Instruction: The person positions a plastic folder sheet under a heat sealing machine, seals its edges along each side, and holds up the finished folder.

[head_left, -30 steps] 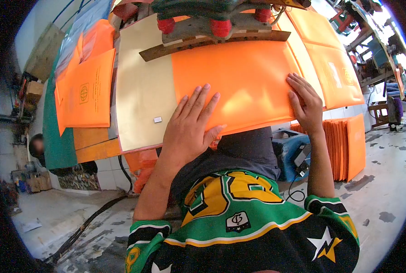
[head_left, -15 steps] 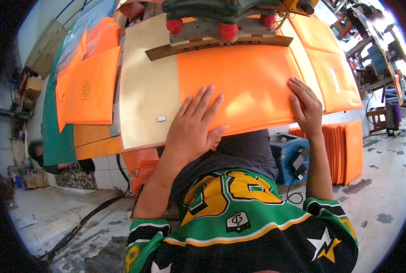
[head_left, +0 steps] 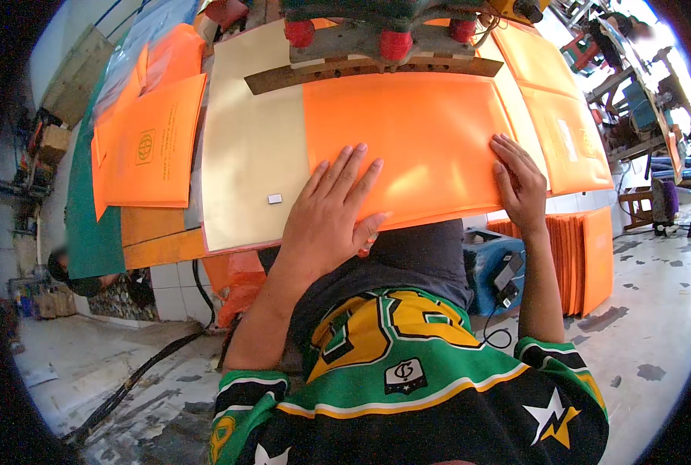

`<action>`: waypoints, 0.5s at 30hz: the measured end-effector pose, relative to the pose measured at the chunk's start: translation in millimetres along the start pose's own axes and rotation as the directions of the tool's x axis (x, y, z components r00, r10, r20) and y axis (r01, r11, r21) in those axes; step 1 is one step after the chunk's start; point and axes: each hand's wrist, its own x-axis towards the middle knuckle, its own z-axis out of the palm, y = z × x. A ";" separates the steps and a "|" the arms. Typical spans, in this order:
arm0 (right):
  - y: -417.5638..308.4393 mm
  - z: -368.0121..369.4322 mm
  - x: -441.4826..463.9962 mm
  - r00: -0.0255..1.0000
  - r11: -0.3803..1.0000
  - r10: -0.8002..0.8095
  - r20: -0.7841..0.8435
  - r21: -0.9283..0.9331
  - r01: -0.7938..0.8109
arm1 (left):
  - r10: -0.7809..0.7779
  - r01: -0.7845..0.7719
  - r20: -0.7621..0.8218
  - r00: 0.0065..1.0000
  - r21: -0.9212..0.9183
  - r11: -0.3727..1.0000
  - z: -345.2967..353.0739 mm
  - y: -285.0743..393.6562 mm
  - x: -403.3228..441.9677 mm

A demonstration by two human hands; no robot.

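Note:
An orange sheet [head_left: 430,132] lies on a cream board [head_left: 244,147], its far edge under the long metal bar [head_left: 376,67] of a machine [head_left: 396,43] with red knobs. My left hand [head_left: 330,209] rests flat on the sheet's near left corner, fingers spread, thumb at the near edge. My right hand [head_left: 520,182] lies on its near right side with the fingers stretched out. Neither hand grips anything. A small white piece [head_left: 275,199] sits on the board left of my left hand.
Orange folders [head_left: 153,147] are piled at the left, and others [head_left: 566,139] lie at the right. Below stand a stack of orange folders [head_left: 582,263] and a blue box [head_left: 485,271]. A cable [head_left: 140,376] crosses the floor. People are partly visible at the far left and upper right.
The camera view has shifted slightly, moving the machine and board within it. Both hands keep nearly the same places on the orange sheet.

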 end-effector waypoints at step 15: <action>0.0 0.7 -0.4 1.000 1.000 -0.011 -0.016 0.005 0.011 | -0.008 0.007 0.017 1.000 0.020 1.000 -0.9 1.1 0.7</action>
